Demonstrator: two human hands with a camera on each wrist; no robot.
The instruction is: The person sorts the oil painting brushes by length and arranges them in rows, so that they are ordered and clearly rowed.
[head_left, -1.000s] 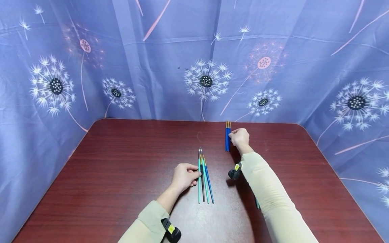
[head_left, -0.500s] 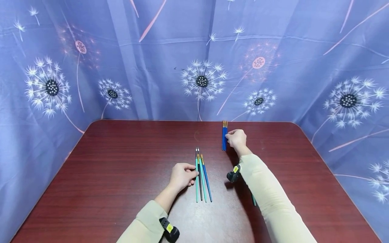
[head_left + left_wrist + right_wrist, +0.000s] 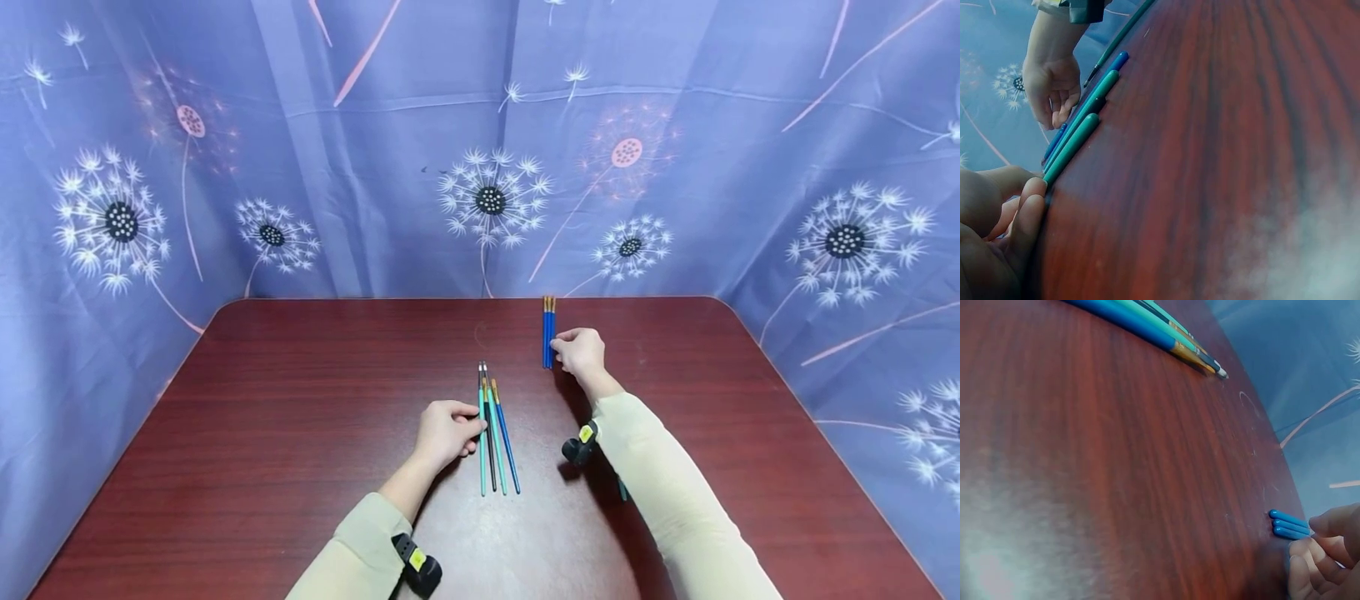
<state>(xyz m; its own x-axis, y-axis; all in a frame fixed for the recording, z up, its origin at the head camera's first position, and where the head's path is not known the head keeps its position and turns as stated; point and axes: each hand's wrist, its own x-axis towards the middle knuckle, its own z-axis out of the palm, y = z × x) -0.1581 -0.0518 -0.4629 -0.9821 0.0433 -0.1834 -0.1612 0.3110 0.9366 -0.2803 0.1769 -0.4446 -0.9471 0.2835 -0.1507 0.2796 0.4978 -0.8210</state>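
Near the table's middle lie several brushes side by side: a teal brush (image 3: 482,467), a black one, another teal one and a blue brush (image 3: 510,450) slanting at the right. My left hand (image 3: 444,433) pinches the leftmost teal brush (image 3: 1075,145) between thumb and fingers. At the back edge, blue brushes (image 3: 546,337) lie close together, bristles away from me. My right hand (image 3: 583,352) has thumb and finger at the right side of these blue brushes (image 3: 1291,524); in the right wrist view it pinches at them, partly hiding them.
Under my right sleeve another teal brush (image 3: 622,490) shows partly on the red-brown table (image 3: 300,375). A blue curtain (image 3: 375,167) with dandelion prints hangs behind the table and along both sides.
The head view has shifted slightly, so the scene stands further left. My right hand has moved a little toward me along the blue brushes; my left hand keeps its pinch.
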